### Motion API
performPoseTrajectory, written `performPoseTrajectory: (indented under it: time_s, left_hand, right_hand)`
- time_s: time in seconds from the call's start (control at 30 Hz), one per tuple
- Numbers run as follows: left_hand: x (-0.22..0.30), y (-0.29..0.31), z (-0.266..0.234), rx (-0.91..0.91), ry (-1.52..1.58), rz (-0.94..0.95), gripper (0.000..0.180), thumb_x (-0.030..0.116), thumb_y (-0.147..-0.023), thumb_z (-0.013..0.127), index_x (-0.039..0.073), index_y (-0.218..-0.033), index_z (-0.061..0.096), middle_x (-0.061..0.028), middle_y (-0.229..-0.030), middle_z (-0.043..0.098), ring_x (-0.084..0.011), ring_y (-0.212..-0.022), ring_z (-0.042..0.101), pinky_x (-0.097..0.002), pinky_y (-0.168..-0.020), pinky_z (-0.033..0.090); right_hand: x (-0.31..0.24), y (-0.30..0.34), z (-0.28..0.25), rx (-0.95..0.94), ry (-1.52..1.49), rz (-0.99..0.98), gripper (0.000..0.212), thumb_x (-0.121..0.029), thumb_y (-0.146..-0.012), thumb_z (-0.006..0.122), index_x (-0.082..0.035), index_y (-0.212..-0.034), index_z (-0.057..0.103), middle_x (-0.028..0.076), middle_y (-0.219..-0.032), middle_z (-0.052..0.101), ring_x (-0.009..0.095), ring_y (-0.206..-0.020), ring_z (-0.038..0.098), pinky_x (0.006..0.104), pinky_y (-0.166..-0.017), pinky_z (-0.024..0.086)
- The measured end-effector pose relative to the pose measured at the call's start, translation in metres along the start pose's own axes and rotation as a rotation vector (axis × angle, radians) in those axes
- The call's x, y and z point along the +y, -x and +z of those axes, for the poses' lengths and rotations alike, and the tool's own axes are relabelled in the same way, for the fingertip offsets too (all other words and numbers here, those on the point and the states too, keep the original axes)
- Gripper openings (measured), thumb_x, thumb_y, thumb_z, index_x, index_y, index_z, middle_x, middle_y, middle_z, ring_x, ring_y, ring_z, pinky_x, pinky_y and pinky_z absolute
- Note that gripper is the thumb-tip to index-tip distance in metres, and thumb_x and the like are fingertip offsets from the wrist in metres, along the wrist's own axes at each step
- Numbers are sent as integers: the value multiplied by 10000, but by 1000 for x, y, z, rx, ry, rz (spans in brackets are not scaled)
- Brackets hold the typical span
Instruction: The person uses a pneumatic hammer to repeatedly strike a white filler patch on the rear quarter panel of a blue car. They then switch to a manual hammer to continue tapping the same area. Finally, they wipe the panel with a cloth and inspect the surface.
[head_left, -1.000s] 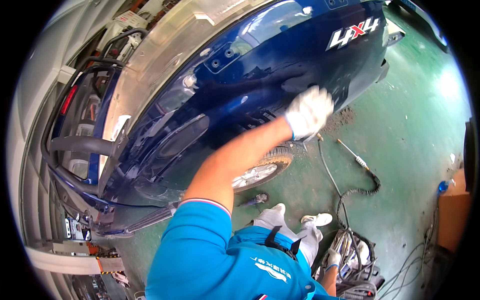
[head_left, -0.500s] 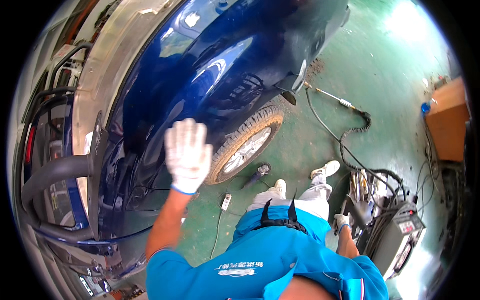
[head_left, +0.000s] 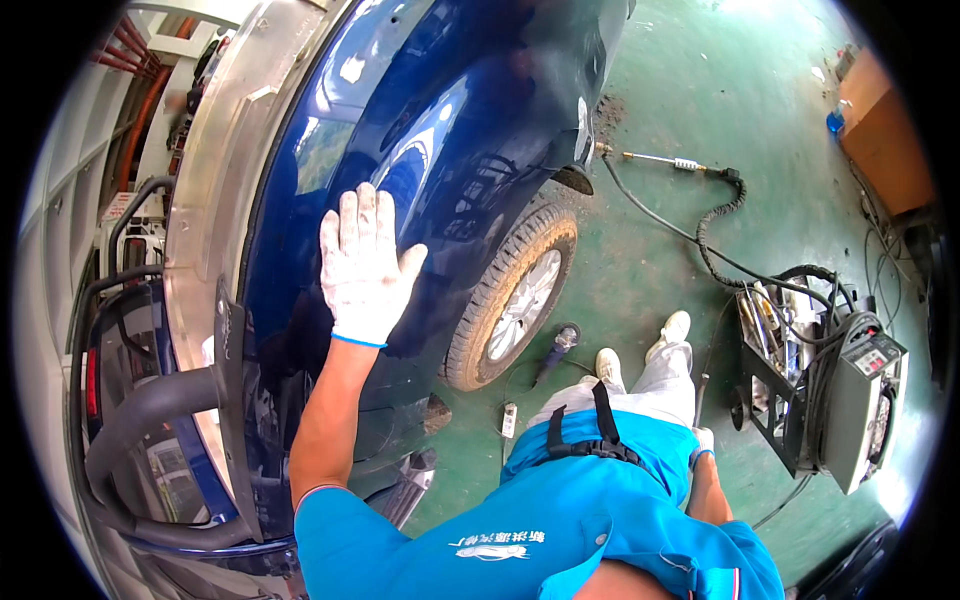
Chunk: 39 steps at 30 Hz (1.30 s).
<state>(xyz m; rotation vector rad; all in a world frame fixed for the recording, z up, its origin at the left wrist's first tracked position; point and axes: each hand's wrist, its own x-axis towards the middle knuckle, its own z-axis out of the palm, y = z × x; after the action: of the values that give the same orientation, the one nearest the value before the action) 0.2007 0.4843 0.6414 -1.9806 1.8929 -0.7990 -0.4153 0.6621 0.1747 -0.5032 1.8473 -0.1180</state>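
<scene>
My left hand, in a white work glove with a blue cuff, lies flat with its fingers stretched against the glossy blue side panel of a vehicle's rear. Below and right of it is the panel's wheel arch, with a dusty tyre on a silver rim. Low at my right side, my right hand, also gloved, is partly hidden by my clothes. Its fingers look closed round a thin rod-shaped tool, whose kind I cannot make out.
An angle grinder and a white power strip lie on the green floor. To the right stands a tool cart with a grey machine box. A hose crosses the floor; a brown box stands farther off.
My left hand has moved up along the blue panel, with its thumb now spread. My right hand has come away from the cart, which now sits farther to the right in view.
</scene>
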Motion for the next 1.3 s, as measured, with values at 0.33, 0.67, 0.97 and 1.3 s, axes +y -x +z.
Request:
performPoseTrajectory:
  time_s: [0.33,0.67,0.97,1.3]
  left_hand:
    - [32,-116,-3,-8,-86,35,823,508,-938,707,20,-1565,495,-203,-1638,480,-368,-1537,418,-536,-1290,256]
    - [41,-239,15,201,-200,137,794,510,-963,691,50,-1580,499,-197,-1639,485,-355,-1539,426,-502,-1303,255]
    - [46,-347,11,208,-303,258,720,439,-997,629,14,-1564,501,-185,-1643,485,-302,-1564,396,-484,-1310,224]
    - [49,-266,19,115,-316,441,740,518,-1030,609,61,-1596,476,-156,-1655,479,-329,-1546,429,-513,-1294,268]
  right_hand:
    - [72,-90,-24,-189,554,-335,213,-210,-945,672,-22,-996,757,145,-938,781,311,-884,750,411,-737,551]
    - [-27,-50,-73,-109,-62,202,165,-151,-867,653,-12,-868,565,80,-598,520,231,-374,499,415,-336,380]
    - [-54,-81,-105,-82,-5,74,203,-190,-897,671,-19,-904,561,70,-630,531,209,-395,495,388,-349,372]
    - [-46,-84,-72,-120,-18,66,201,-182,-896,648,-22,-849,534,71,-609,504,218,-371,474,395,-324,380]
